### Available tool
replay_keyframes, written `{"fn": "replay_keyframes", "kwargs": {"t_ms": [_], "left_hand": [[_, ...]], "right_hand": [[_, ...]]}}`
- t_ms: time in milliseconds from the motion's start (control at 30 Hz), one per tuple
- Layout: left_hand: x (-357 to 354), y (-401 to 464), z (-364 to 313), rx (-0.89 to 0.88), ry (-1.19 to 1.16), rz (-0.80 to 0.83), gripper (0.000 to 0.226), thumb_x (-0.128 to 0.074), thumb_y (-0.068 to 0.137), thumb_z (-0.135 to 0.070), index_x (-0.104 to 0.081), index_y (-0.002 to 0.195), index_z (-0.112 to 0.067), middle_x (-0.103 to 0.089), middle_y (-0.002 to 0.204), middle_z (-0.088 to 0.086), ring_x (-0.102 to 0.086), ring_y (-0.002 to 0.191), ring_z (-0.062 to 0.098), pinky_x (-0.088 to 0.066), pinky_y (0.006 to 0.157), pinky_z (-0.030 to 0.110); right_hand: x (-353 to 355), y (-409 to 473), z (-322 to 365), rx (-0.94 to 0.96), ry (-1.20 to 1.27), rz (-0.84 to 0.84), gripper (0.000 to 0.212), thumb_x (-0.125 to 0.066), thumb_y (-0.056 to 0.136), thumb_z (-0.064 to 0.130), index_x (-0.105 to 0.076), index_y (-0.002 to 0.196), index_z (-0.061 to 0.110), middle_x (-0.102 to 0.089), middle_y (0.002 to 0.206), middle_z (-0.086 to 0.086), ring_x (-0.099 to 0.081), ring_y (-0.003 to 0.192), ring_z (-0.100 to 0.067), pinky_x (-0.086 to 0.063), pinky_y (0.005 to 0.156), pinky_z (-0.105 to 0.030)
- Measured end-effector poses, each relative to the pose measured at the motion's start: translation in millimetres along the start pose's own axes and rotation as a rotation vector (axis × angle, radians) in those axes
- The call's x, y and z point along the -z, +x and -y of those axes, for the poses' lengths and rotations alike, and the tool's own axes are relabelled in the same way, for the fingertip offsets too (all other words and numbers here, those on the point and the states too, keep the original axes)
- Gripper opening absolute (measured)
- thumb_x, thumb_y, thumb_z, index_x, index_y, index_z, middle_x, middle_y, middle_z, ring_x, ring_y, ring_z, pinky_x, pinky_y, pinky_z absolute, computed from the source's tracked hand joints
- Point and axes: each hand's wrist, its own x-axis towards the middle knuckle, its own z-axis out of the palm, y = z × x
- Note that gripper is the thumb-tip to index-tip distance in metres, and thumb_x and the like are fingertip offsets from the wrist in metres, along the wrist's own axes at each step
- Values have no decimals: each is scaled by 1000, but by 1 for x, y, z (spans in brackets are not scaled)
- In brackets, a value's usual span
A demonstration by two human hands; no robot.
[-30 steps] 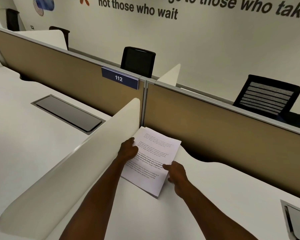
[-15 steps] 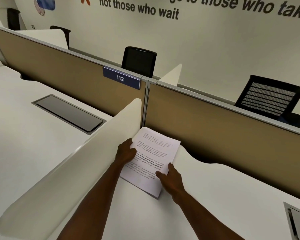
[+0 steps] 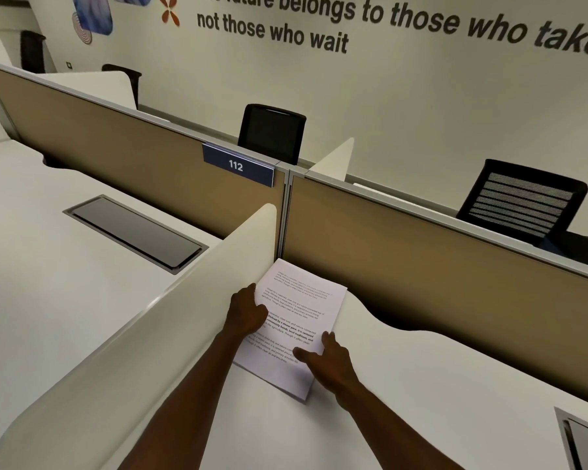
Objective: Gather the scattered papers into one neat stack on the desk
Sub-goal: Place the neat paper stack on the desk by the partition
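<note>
A stack of printed white papers (image 3: 299, 307) lies on the white desk (image 3: 421, 385), in the corner where the cream side divider meets the tan back partition. My left hand (image 3: 246, 310) curls against the stack's left edge. My right hand (image 3: 326, 359) presses on the stack's near right edge, thumb resting on the top sheet. The sheets look closely aligned, with a slight offset showing at the near corner.
A cream side divider (image 3: 143, 334) rises just left of the papers. The tan back partition (image 3: 438, 276) runs behind, with a blue "112" tag (image 3: 236, 165). Cable flaps sit in the left desk (image 3: 134, 230) and at the right edge (image 3: 584, 442). Black chairs (image 3: 523, 205) stand beyond.
My right hand slid from the stack's near edge up along its right side, thumb now on the top sheet. The left hand stays on the left edge.
</note>
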Motion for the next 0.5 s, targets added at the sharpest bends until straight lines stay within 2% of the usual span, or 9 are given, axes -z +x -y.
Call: {"fn": "replay_keyframes", "kwargs": {"t_ms": [100,200,333,433,500], "left_hand": [[-1,-1,0,-1,4,-13,49,-61,91,-16,-47,135,0,-56,136,19,-55,124,32,-45,95,31],[1,-2,-3,-9,27,0,50,-59,91,-17,-45,137,-2,-54,138,18,-51,127,32,-44,102,37],[1,-3,-5,-35,69,15,52,-60,91,-18,-43,137,-3,-52,137,18,-48,128,31,-44,103,38],[1,-1,-4,-51,90,23,44,-60,89,-17,-46,129,-4,-54,131,18,-49,123,31,-46,102,39],[2,-3,-5,-46,99,23,46,-60,90,-17,-45,131,-4,-53,132,18,-49,124,31,-46,103,40]], "right_hand": [[0,1,1,-8,7,15,93,-71,79,53,-29,150,11,-32,157,-8,-32,143,-28,-34,113,-37],[-3,-1,0,-9,-16,32,98,-70,79,56,-24,152,10,-24,161,-9,-27,146,-29,-30,115,-38],[-8,-1,3,-31,-38,64,106,-65,80,62,-10,156,13,-8,165,-9,-13,151,-29,-22,121,-42],[-11,1,6,-22,-48,66,106,-64,80,63,-10,156,12,-7,165,-10,-12,151,-30,-21,121,-42],[-12,1,4,-17,-57,59,107,-65,79,62,-11,156,12,-8,165,-10,-13,151,-30,-23,120,-42]]}}
